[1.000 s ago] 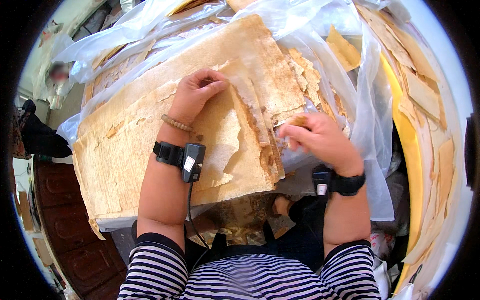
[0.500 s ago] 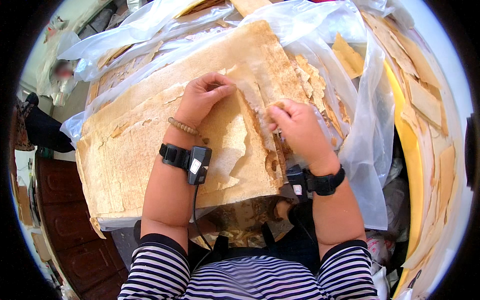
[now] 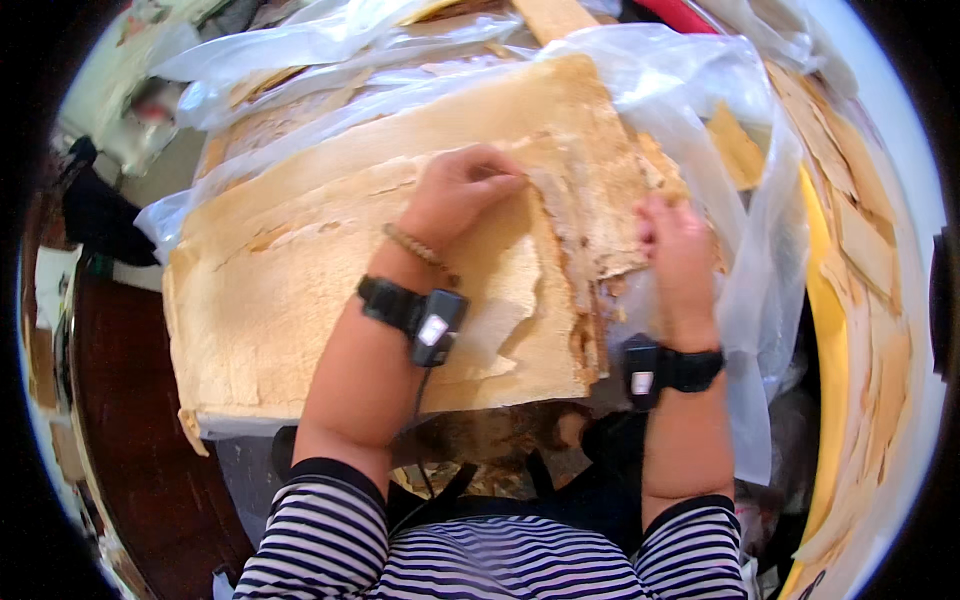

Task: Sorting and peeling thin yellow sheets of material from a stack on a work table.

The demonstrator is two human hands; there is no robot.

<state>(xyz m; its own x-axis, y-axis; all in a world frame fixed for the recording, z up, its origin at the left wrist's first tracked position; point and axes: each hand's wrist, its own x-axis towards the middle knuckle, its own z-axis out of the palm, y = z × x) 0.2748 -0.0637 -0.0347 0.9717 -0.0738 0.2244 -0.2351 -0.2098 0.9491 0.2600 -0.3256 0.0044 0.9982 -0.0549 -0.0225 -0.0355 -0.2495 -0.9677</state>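
Observation:
A thick stack of thin, tan, brittle sheets [image 3: 300, 280] lies in front of me on clear plastic. My left hand [image 3: 455, 190] rests on top of the stack with its fingers curled, pressing on the top sheet beside a torn, raised strip [image 3: 575, 230]. My right hand [image 3: 675, 250] lies at the stack's right edge, fingers bent over the frayed edge of the sheets next to that strip. Both wrists carry black bands with small devices.
Clear plastic sheeting [image 3: 750, 260] drapes around the stack at the back and right. More tan sheets and yellow material [image 3: 860, 300] pile up at the right. A dark wooden surface [image 3: 140, 420] lies at the lower left.
My right hand has moved from the torn strip in the middle out to the stack's right edge. My left hand has stayed on the top sheet, curling a little more.

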